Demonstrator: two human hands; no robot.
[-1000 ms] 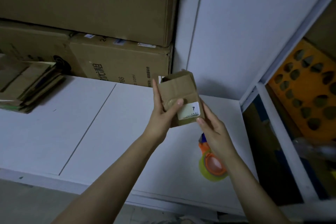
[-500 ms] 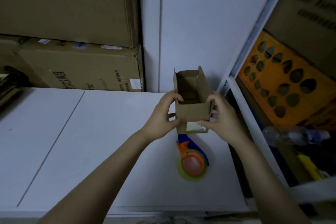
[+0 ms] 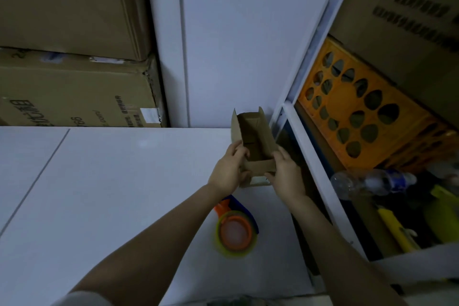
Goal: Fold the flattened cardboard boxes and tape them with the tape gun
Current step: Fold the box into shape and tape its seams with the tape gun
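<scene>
A small brown cardboard box (image 3: 258, 167) stands opened up near the right end of the white table (image 3: 99, 194), its top flaps raised and its inside showing. My left hand (image 3: 227, 171) grips its left side. My right hand (image 3: 285, 172) holds the right side and front corner. A white label shows low on the box's front face. The tape gun (image 3: 236, 227), orange and blue with a yellow-green roll, lies on the table just nearer to me than the box, between my forearms.
Large cardboard cartons (image 3: 74, 92) are stacked at the back left against the wall. To the right a white shelf frame (image 3: 313, 169) holds an orange perforated crate (image 3: 360, 117), a plastic bottle (image 3: 372, 181) and yellow items.
The box went from being held up with its labelled side towards me to standing open-end up, lowered near the table's right end. Both hands stayed on it. The view swung right.
</scene>
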